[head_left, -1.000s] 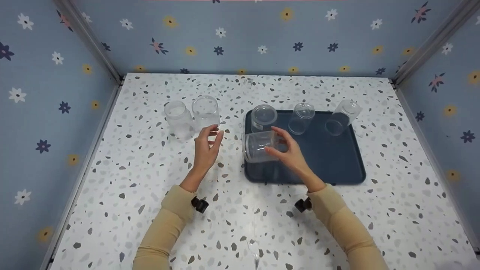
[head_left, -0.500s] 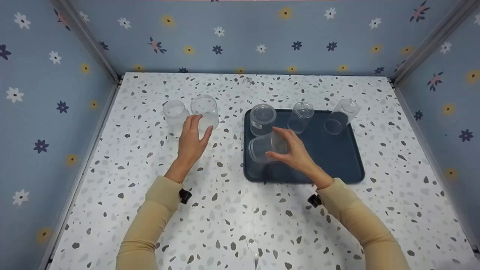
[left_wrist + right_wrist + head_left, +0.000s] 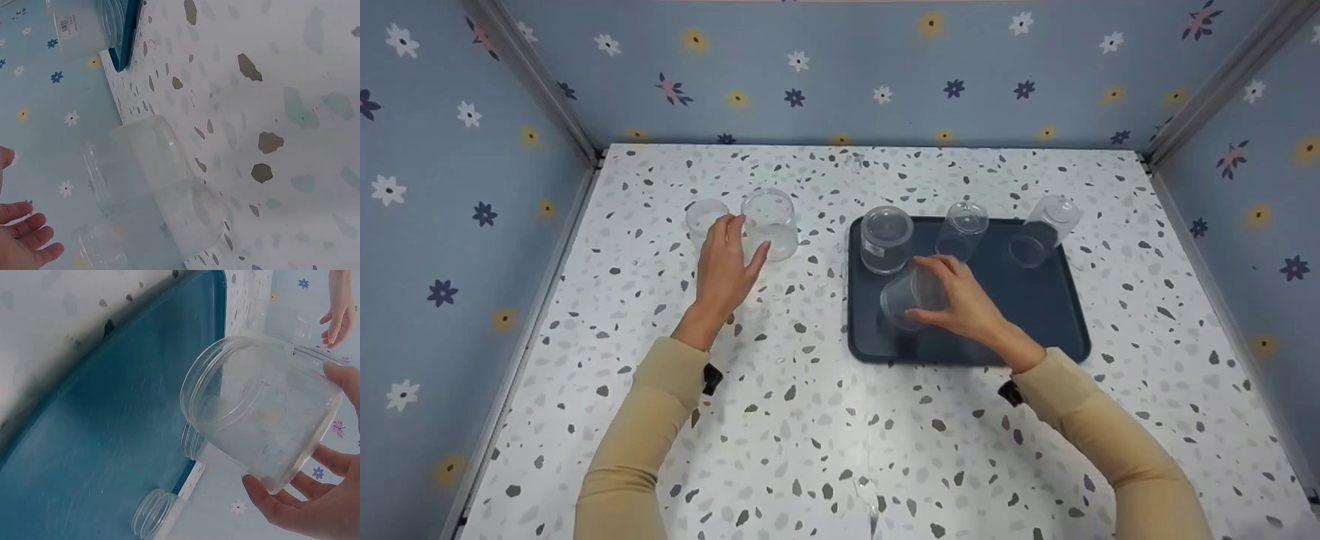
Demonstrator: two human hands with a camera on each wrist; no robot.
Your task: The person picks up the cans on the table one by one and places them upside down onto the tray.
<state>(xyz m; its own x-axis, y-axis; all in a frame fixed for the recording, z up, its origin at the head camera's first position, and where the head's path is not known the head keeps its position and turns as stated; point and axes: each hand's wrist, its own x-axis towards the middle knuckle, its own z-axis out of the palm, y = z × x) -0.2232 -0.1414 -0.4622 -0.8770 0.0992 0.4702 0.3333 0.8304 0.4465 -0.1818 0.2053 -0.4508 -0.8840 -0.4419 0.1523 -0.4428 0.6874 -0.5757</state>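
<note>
The clear jar (image 3: 901, 296) in hand is above the left part of the dark blue tray (image 3: 1027, 296), in front of the jar with the label (image 3: 886, 241). It is tilted, with the open mouth turned down toward the tray and the bottom turned to the palm; its rim seems apart from the tray surface. The grip of the right hand (image 3: 960, 300) is pinching this jar near its bottom, the thumb on one side and the fingers curled on the other.

In our judgement, the step in hand is to put this jar mouth-down on the tray. We think so because the labelled jar, the narrow middle jar (image 3: 962, 225) and the right jar (image 3: 1044, 229) stand there in this way, in a row along the far side. The next move calls for turning the jar fully vertical, bringing its rim flat on a free place, and only then loosening the fingers. The wall is smooth and could slip, so we would take care not to knock the labelled jar just beside.

The left hand (image 3: 724, 264) holds nothing; its fingers are spread loosely near two more jars, the wide one (image 3: 769, 225) and the far-left one (image 3: 706, 217). These stand mouth-up on the speckled counter (image 3: 825, 420), left of the tray, and to our eyes remain to be moved. Behind the counter we see a blue wall (image 3: 847, 60) with flowers.
</note>
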